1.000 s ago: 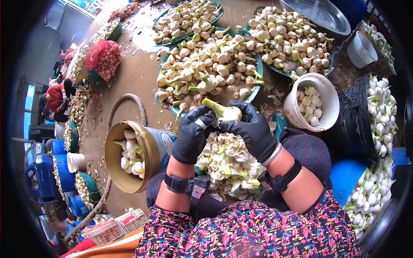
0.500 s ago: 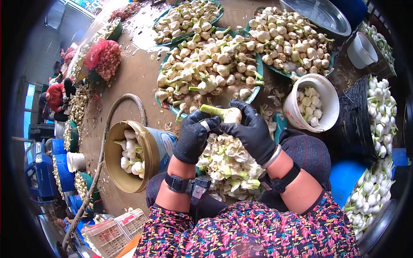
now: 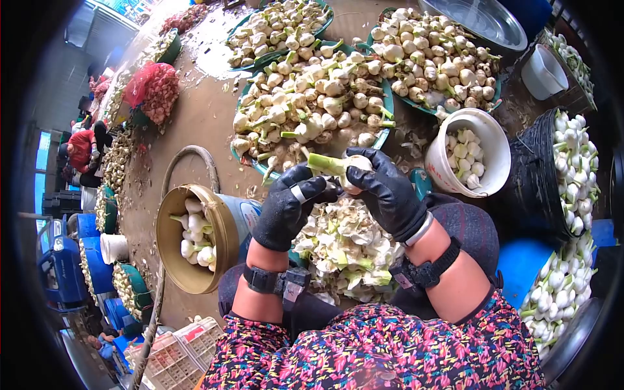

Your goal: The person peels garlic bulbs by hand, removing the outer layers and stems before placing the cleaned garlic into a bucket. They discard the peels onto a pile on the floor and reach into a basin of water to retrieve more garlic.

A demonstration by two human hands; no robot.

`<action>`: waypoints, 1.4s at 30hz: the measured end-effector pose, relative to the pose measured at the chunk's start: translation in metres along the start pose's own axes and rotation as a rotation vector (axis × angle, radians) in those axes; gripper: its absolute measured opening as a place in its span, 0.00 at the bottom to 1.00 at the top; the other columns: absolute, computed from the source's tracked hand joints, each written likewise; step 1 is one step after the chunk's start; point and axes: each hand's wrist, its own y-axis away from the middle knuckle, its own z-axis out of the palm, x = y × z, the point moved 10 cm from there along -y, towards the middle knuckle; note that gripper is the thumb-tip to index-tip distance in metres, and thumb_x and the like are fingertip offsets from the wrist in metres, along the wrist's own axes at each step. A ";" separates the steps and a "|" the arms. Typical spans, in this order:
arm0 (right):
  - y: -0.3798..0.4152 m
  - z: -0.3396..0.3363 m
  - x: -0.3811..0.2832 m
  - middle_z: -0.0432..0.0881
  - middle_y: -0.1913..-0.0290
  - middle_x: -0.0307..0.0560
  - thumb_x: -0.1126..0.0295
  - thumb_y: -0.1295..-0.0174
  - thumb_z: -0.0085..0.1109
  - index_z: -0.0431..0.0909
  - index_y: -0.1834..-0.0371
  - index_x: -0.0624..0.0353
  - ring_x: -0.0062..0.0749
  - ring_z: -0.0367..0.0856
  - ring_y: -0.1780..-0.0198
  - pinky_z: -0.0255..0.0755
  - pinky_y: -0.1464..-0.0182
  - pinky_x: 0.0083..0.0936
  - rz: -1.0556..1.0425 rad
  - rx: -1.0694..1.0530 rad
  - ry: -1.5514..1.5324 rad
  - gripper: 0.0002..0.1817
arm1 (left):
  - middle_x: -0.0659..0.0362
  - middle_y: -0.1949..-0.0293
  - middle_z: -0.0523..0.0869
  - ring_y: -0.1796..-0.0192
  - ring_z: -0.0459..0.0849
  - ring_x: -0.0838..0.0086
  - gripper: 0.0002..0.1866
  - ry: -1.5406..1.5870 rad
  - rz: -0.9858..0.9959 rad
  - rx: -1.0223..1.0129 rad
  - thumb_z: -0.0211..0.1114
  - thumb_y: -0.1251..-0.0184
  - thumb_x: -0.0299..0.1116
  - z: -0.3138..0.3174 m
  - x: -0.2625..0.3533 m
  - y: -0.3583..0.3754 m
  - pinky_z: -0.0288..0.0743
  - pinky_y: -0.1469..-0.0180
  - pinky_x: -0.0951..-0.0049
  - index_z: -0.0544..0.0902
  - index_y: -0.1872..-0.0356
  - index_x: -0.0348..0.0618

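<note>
A garlic bulb [image 3: 357, 170] with a thick green stem [image 3: 320, 162] is held up in front of me, its stem pointing left. My right hand [image 3: 388, 195], in a black glove, grips the bulb with thumb and fingers. My left hand [image 3: 286, 207], also black-gloved with a white band round one finger, is closed just below the stem. Its fingertips are close to the bulb's underside, and what they pinch is hidden. Under both hands, between my knees, lies a heap of garlic skins and leafy scraps [image 3: 348, 244].
Ahead stand green tubs of unpeeled garlic [image 3: 312, 97]. A tan bucket [image 3: 170, 260] with white bulbs is at left, a white bucket [image 3: 484, 130] with peeled bulbs at right. Black baskets [image 3: 536, 175] of garlic stand farther right. A hose [image 3: 162, 266] crosses the floor. A person in red [image 3: 81, 149] sits far left.
The garlic bulb has turned a little in my right hand, whose fingers now cover more of its side. My left hand has shifted slightly down and left.
</note>
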 end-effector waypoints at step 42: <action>0.039 0.068 -0.026 0.77 0.65 0.53 0.65 0.45 0.53 0.76 0.64 0.58 0.50 0.74 0.60 0.68 0.56 0.39 -0.783 -0.293 1.356 0.10 | 0.58 0.69 0.82 0.71 0.78 0.79 0.15 0.227 -0.062 0.291 0.58 0.40 0.29 -0.050 -0.010 0.012 0.72 0.65 0.79 0.79 0.55 0.31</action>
